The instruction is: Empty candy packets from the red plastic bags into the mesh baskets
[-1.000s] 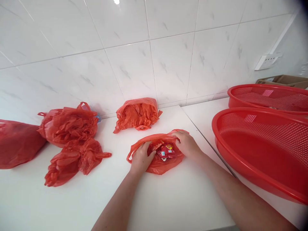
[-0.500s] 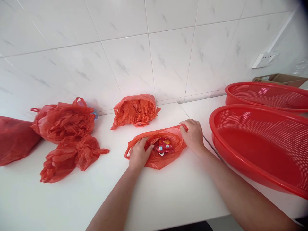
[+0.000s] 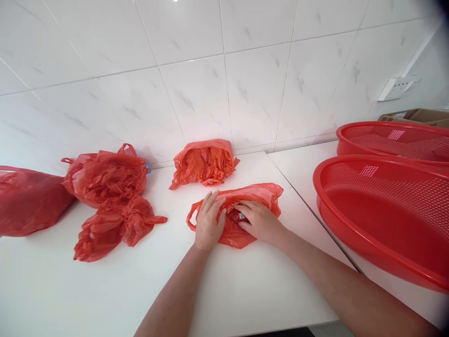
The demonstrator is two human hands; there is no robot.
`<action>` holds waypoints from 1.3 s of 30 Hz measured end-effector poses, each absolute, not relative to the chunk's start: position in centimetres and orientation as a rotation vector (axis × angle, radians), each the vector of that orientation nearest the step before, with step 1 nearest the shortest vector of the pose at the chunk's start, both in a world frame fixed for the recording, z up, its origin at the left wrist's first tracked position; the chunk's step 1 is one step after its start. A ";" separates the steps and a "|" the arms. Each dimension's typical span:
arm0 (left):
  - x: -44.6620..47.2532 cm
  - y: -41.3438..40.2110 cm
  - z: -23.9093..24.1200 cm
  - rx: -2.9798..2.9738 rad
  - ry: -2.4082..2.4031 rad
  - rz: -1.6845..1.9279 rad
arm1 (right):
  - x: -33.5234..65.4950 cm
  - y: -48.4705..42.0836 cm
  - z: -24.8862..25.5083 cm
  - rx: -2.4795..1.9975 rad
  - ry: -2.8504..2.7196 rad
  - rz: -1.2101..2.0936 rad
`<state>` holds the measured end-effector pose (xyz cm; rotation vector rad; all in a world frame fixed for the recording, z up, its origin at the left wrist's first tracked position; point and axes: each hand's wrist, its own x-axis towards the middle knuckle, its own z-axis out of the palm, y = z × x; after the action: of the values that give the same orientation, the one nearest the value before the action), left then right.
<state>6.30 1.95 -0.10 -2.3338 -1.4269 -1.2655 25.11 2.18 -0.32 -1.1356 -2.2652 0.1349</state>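
1. The open red bag lies on the white surface, in front of the person, its mouth facing up and its handle loop sticking out at the left.
2. The left hand rests on the left part of that bag, fingers extended and thumb held wide of them.
3. The right hand reaches into the bag's mouth from the right, its fingers and thumb curved narrowly around a small red packet; whether it grips the packet, I cannot tell.
4. The packet sits inside the bag, between the two hands and mostly covered by the right one.
5. Behind the open bag, near the tiled wall, a stuffed bag lies with crumpled red plastic showing in its mouth.
6. To the left are a big rumpled bag, a smaller twisted bag just in front of it, and a full bag at the picture's edge.
7. To the right stand a large red basket and, behind it, a second basket, both with mesh sides.
8. A cardboard box shows beyond them, below a wall socket.
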 end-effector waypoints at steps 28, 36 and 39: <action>6.7 1.6 0.5 -2.289 -2.085 -1.780 | 25.4 2.2 0.8 -1.114 -1.721 0.731; 5.6 1.9 0.8 -2.194 -2.092 -1.750 | 24.4 1.7 -0.3 -1.402 -2.207 0.216; 5.7 1.9 0.7 -2.210 -2.062 -1.748 | 24.1 1.6 -0.6 -1.420 -2.235 0.092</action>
<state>5.69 1.89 0.70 -2.2099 -2.0619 -1.7481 24.10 1.60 -0.61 -1.4200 -2.2355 0.0924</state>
